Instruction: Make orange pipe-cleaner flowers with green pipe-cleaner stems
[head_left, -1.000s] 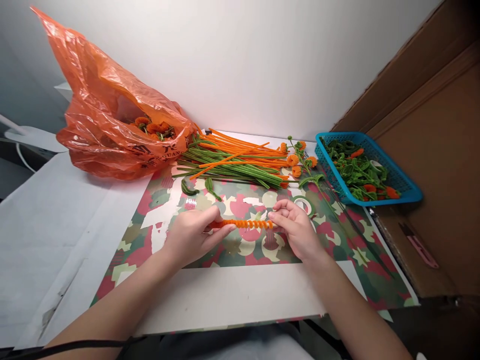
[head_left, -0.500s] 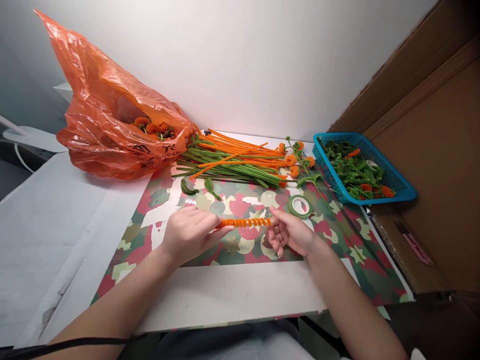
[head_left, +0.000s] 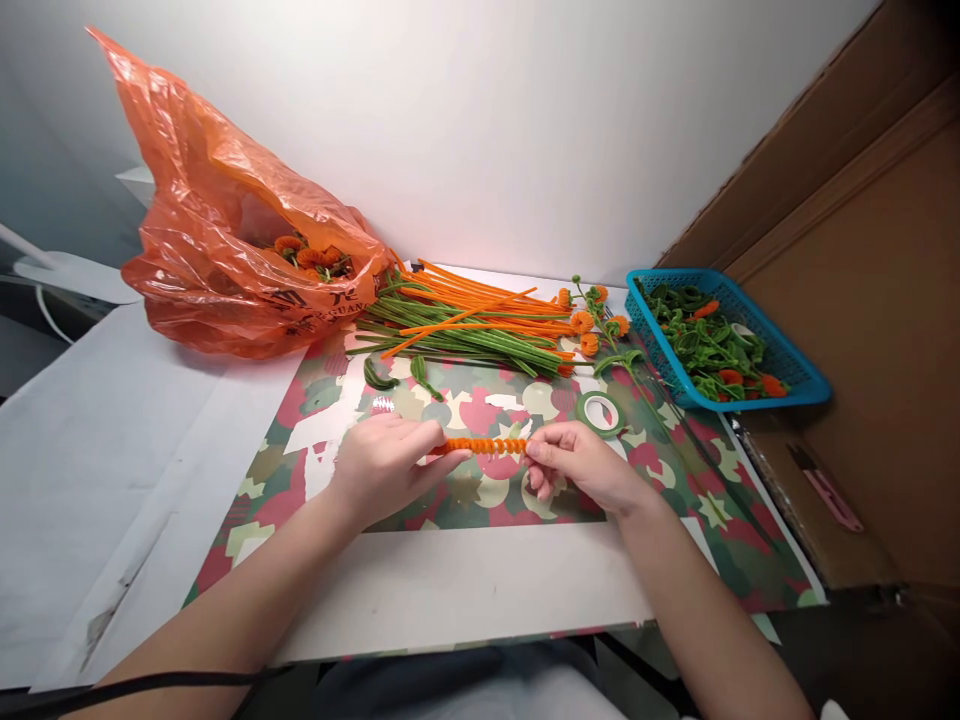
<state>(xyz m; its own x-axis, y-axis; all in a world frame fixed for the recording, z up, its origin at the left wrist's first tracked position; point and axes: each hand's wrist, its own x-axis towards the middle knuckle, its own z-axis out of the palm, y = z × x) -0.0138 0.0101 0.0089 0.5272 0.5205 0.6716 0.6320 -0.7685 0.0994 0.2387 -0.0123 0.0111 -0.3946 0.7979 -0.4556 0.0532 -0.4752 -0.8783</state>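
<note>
An orange pipe cleaner wound into a coil stretches level between my two hands, above the patterned table cover. Its left end sits in the closed fingers of my left hand; how far it runs inside the grip is hidden. My right hand pinches the other end between thumb and forefinger, with the remaining fingers curled below. Just beyond my right hand lies a roll of green tape. Past my left hand are two small green leaf pieces, one curled and one straighter.
Straight green pipe cleaners and orange ones lie in a pile. An orange plastic bag holds orange flowers. Finished-looking flower stems rest beside a blue basket of green leaves. A pink cutter lies far right.
My right hand has closed from loosely spread fingers into a pinch on the coil's right end. The stretch of coil showing between the hands is slightly shorter. My left hand keeps its hold.
</note>
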